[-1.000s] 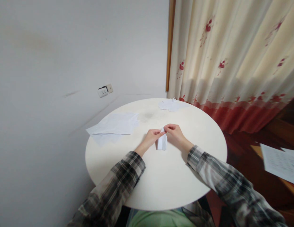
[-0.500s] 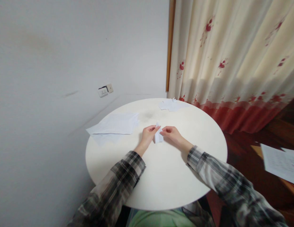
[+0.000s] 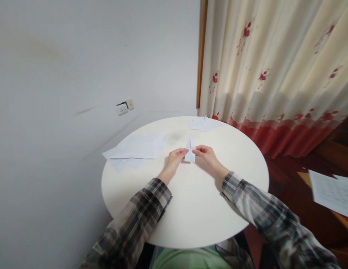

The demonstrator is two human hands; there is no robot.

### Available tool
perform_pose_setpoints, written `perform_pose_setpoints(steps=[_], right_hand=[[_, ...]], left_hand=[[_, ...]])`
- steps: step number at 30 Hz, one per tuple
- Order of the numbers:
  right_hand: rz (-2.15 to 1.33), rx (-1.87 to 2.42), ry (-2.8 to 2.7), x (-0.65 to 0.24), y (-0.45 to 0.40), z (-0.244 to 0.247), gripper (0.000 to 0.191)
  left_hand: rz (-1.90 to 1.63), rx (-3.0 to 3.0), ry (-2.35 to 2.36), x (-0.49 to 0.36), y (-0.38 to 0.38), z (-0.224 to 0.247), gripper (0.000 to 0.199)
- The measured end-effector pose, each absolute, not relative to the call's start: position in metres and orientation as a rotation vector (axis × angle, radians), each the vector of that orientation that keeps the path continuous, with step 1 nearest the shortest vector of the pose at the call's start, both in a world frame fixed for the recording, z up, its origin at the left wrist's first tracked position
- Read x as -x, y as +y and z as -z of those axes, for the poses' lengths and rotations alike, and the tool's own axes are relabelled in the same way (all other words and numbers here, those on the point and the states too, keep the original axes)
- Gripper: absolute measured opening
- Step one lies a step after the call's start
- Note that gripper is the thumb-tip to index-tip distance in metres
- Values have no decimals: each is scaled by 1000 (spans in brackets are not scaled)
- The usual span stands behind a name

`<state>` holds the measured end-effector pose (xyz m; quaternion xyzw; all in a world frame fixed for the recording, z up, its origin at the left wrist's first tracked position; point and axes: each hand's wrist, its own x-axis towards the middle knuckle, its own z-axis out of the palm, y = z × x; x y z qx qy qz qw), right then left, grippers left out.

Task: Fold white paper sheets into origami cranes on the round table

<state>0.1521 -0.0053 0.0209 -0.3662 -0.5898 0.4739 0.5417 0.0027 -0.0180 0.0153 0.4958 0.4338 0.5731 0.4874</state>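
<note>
A small folded white paper [image 3: 190, 155], pointed at its far end, is held above the middle of the round white table [image 3: 190, 216]. My left hand [image 3: 174, 161] pinches its left edge between thumb and fingers. On the right edge, my right hand [image 3: 209, 157] grips it the same way. A faint shadow lies under the near edge of the paper.
A stack of white sheets [image 3: 137, 146] lies on the table's left side, jutting past the rim. Paper pieces [image 3: 204, 124] lie at the far edge. Wall at left, curtain [image 3: 246, 74] behind; written sheets [image 3: 330, 190] lie lower right.
The folded paper has turned more upright and shifted slightly away from me, with its pointed end now showing. My right hand has closed on its right edge.
</note>
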Motion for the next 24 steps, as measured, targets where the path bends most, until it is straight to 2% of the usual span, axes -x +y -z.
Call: perform_pose_setpoints(steps=[9, 20, 24], right_hand=[[-1058, 909, -1409, -152, 2, -12, 22], [-960, 928, -1405, -152, 2, -13, 15], [-940, 954, -1439, -154, -3, -17, 17]], left_hand=[[-1425, -1200, 959, -1, -14, -14, 40], [-1527, -1162, 1006, 0, -11, -9, 28], [-1520, -1118, 1048, 1, -12, -9, 29]])
